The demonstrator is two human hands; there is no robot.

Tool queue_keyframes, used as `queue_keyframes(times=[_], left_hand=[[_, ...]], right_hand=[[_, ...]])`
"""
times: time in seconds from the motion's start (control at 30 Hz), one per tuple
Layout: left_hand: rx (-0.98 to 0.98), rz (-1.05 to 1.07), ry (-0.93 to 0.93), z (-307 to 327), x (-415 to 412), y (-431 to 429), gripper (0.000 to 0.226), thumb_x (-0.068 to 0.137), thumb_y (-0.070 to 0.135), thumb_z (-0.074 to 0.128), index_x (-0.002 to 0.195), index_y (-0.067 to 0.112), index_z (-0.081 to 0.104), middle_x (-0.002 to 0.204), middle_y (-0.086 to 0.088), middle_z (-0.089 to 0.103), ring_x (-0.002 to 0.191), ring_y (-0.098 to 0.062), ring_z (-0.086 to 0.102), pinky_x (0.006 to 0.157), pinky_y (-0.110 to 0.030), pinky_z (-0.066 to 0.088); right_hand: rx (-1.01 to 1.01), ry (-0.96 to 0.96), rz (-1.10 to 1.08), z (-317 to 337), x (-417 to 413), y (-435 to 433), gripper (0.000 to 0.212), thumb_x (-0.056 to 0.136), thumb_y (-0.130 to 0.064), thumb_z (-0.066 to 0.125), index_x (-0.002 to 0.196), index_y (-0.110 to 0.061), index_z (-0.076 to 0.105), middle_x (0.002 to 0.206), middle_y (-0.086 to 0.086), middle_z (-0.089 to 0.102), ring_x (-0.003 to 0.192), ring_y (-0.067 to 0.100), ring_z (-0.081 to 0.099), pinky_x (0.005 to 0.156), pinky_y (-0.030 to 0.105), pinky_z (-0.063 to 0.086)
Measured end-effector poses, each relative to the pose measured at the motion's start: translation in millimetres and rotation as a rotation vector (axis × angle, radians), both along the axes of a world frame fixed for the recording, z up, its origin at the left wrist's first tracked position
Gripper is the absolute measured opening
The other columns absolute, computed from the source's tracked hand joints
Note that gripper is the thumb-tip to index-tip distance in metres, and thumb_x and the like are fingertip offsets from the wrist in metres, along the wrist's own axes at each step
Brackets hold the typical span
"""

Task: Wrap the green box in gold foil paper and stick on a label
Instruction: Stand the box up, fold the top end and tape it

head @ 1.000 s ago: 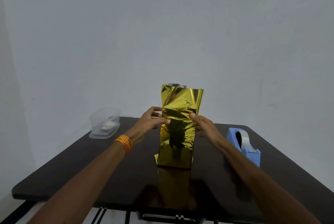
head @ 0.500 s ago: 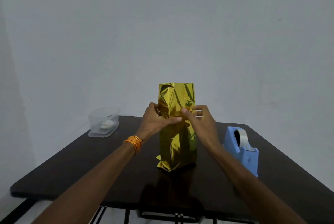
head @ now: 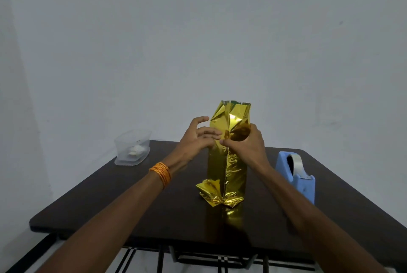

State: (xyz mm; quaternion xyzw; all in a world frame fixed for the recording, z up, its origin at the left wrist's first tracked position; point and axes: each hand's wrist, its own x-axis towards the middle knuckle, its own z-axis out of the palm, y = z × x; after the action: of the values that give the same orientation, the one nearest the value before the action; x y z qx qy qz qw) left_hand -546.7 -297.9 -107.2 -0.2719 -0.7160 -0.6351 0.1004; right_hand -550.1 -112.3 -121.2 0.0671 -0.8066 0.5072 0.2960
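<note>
— Where was the tall box in crinkled gold foil paper?

— Upright mid-table, the blue plastic tape dispenser right of it, apart. The right hand pinched the foil at the front seam; the left hand lay against it, fingers spread, gripping nothing.

— How would it handle?

— Light and slippery, I'd say, the foil easily creased. Best held by the firm sides, below the loose top.
</note>
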Motion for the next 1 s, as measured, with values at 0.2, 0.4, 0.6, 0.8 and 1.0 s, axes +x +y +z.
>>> queue_keyframes(times=[0.2,0.4,0.6,0.8,1.0], left_hand=[[0.140,0.377,0.106,2.1,-16.7,-3.3,0.066,0.080,0.016,0.076,0.136,0.022,0.041,0.109,-0.006,0.061,0.102,-0.016,0.058,0.084,-0.030,0.048],[-0.062,0.160,0.085,2.9,-28.4,-9.8,0.089,0.070,0.031,0.073,0.146,0.039,0.026,0.146,-0.002,0.036,0.130,-0.019,0.042,0.099,-0.039,0.046],[-0.131,0.037,0.038,11.1,-32.0,1.2,0.099,0.069,0.038,0.082,0.148,0.035,0.023,0.141,-0.001,0.047,0.129,-0.021,0.048,0.105,-0.045,0.047],[-0.221,0.292,0.406,44.0,-24.5,3.4,0.062,0.087,0.047,0.060,0.144,0.032,0.040,0.155,0.003,0.028,0.143,-0.018,0.029,0.111,-0.037,0.032],[-0.788,0.511,0.558,88.0,-36.4,11.4,0.039,0.090,0.050,0.055,0.101,0.019,0.075,0.145,-0.007,0.049,0.139,-0.025,0.034,0.107,-0.044,0.034]], right_hand=[[-0.186,-0.102,0.250,0.8,-9.0,33.0,0.104,0.062,-0.018,0.091,0.144,-0.029,0.027,0.112,0.013,0.067,0.107,0.029,0.065,0.099,0.042,0.053],[-0.336,-0.156,0.425,-1.7,-12.1,49.5,0.086,0.064,-0.012,0.076,0.138,-0.029,0.036,0.098,0.013,0.068,0.100,0.024,0.068,0.097,0.036,0.051],[-0.381,-0.169,0.502,-3.0,-12.8,43.4,0.080,0.063,-0.011,0.074,0.133,-0.032,0.041,0.117,0.012,0.065,0.107,0.025,0.066,0.085,0.030,0.051],[-0.338,-0.174,0.498,-2.5,-15.2,46.0,0.084,0.063,-0.015,0.075,0.136,-0.031,0.038,0.113,0.007,0.064,0.108,0.026,0.064,0.082,0.027,0.050],[-0.296,-0.184,0.503,-4.2,-16.1,46.7,0.085,0.064,-0.018,0.076,0.137,-0.032,0.035,0.120,0.011,0.062,0.115,0.028,0.061,0.090,0.030,0.049]])
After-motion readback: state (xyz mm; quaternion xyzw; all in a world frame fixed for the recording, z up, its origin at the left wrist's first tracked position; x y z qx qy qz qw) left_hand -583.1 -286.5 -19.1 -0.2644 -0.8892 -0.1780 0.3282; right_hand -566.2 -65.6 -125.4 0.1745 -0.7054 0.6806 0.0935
